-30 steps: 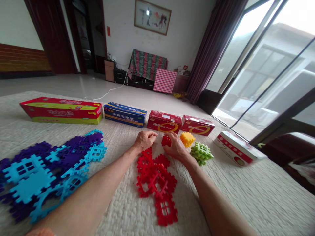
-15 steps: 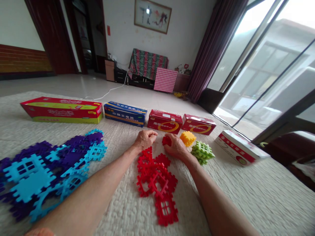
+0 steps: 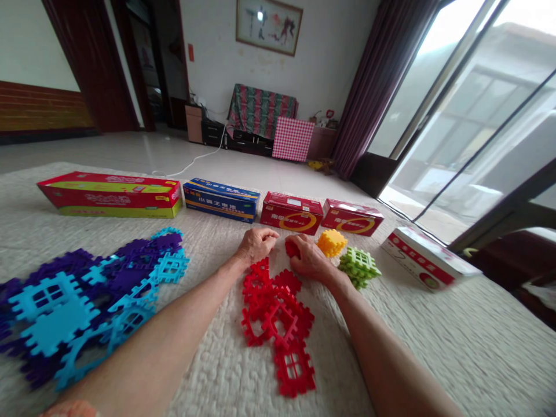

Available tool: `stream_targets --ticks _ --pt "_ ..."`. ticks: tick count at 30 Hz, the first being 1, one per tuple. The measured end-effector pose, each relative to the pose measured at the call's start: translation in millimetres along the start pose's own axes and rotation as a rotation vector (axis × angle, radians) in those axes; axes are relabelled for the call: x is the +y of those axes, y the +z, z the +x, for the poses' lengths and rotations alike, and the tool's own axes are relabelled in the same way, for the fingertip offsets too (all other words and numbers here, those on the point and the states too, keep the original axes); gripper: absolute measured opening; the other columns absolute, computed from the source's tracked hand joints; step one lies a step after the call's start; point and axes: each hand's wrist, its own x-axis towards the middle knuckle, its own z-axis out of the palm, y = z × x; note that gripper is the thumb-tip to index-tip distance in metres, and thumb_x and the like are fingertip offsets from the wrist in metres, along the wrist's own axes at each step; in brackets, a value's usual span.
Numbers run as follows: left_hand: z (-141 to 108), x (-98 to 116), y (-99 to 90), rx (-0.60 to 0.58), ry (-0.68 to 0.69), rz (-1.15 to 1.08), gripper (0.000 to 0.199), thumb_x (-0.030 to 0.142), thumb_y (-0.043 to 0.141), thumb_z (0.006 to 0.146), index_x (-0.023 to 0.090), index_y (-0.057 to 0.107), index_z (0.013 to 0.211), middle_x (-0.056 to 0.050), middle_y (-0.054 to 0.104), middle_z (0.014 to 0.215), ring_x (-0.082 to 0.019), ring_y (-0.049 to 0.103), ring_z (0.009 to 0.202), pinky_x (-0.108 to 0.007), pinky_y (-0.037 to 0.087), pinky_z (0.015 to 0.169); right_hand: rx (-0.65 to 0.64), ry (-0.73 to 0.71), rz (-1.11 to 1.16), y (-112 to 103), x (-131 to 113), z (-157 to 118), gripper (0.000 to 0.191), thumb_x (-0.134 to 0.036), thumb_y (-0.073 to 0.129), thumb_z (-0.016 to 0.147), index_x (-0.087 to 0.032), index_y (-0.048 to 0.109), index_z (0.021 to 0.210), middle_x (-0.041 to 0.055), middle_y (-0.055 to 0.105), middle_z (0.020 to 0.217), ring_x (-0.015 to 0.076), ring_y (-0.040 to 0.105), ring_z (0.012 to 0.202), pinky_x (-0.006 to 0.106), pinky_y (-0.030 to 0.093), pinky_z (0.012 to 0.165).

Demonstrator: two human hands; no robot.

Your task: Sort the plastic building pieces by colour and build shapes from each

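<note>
My right hand (image 3: 307,258) is closed on a red piece (image 3: 292,249), its fingers wrapped over the top, just left of the stacked yellow pieces (image 3: 332,242). My left hand (image 3: 257,244) has its fingers drawn together at the upper end of the pile of red pieces (image 3: 282,315); whether anything is between them is hidden. A stack of green pieces (image 3: 358,267) sits to the right of my right hand. Purple pieces (image 3: 125,279) and light blue pieces (image 3: 61,315) lie heaped at the left.
Behind the hands stand a red and green box (image 3: 113,195), a blue box (image 3: 220,201) and two dark red boxes (image 3: 291,214) (image 3: 353,218). A white and red box (image 3: 428,259) is at the right. All rest on a pale quilted cover (image 3: 208,359).
</note>
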Motion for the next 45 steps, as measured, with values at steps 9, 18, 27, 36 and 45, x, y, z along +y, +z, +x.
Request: stream_targets --ticks 9,18,27,36,45 --pt "0 3 -3.4 0.014 -0.06 -0.054 0.028 0.019 0.051 0.074 0.014 0.073 0.091 -0.001 0.068 0.061 -0.013 0.062 0.057 -0.021 0.048 0.058 0.229 -0.045 0.114 -8 -19 -13 0.042 -0.005 0.046 0.069 -0.019 0.062 0.105 0.0076 0.062 0.104 0.0187 0.058 0.096 0.03 0.045 0.086" --pt "-36 3 -17.5 0.014 -0.054 0.097 0.027 0.013 0.051 0.075 0.019 0.073 0.09 -0.003 0.075 0.088 -0.014 0.068 0.084 -0.023 0.051 0.08 0.099 0.202 0.168 -20 -52 -64 0.019 -0.015 0.057 0.073 -0.017 0.068 0.089 0.004 0.068 0.084 0.015 0.06 0.072 0.026 0.045 0.07" --pt "-63 12 -27.6 0.019 0.023 0.236 0.037 0.006 0.042 0.074 0.021 0.074 0.086 -0.002 0.074 0.091 -0.015 0.067 0.09 -0.026 0.05 0.086 0.168 0.204 0.224 -10 -68 -82 0.02 -0.023 0.058 0.078 -0.018 0.066 0.096 0.0046 0.065 0.092 0.0162 0.059 0.081 0.028 0.045 0.078" --pt "-56 9 -25.7 0.05 0.008 0.234 0.035 0.011 0.042 0.075 0.021 0.074 0.084 0.0 0.074 0.082 -0.014 0.068 0.079 -0.022 0.051 0.079 0.162 0.172 0.187 -3 -68 -84 0.037 -0.036 0.066 0.076 -0.018 0.061 0.108 0.0087 0.06 0.106 0.0206 0.056 0.096 0.035 0.042 0.089" --pt "-55 6 -26.0 0.041 0.025 0.218 0.036 0.008 0.041 0.074 0.018 0.073 0.086 -0.002 0.074 0.083 -0.014 0.068 0.079 -0.023 0.051 0.078 0.167 0.213 0.157 -2 -70 -78 0.035 -0.027 0.068 0.071 -0.017 0.062 0.104 0.0081 0.061 0.098 0.0209 0.057 0.091 0.034 0.044 0.085"
